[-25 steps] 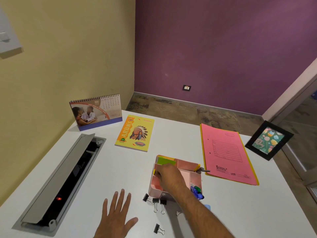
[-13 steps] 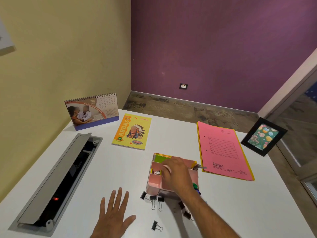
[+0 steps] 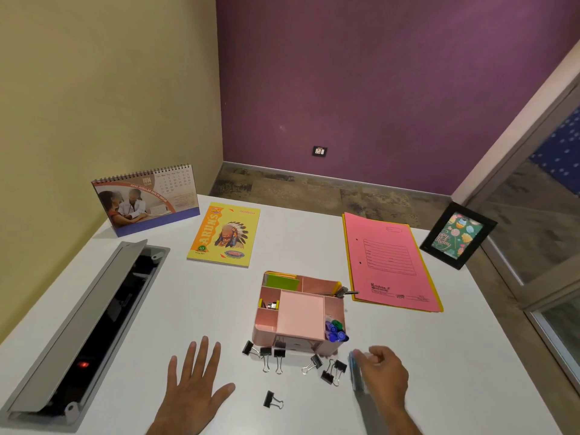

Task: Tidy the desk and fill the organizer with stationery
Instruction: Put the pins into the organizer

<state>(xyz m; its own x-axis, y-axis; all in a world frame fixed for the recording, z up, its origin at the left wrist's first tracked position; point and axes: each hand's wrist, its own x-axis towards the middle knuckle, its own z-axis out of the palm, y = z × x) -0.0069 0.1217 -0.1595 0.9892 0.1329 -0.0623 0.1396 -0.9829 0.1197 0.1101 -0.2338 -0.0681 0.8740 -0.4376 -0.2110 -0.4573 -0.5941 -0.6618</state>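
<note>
My right hand (image 3: 381, 370) has come back from over the pink organizer (image 3: 299, 313) and now curls its grip round a thin blue object (image 3: 356, 372), long axis running away from me, the organizer just ahead-left of the grip. My left hand (image 3: 196, 383) stays flat and open on the surface (image 3: 219, 293). The notebook (image 3: 224, 235) far ahead-left reads "ARUN'S"; binder clips (image 3: 266, 354) lie just left

a white desk (image 3: 314, 252) carries a pink organizer (image 3: 299, 315) near the front edge – black binder clips (image 3: 266, 354) scattered just before it. a calendar (image 3: 147, 199) at the back-left corner, a yellow notebook (image 3: 224, 235) beside it, a pink folder (image 3: 389, 262) and photo frame (image 3: 456, 235) right, a left hand (image 3: 194, 390) flat in front.
</note>
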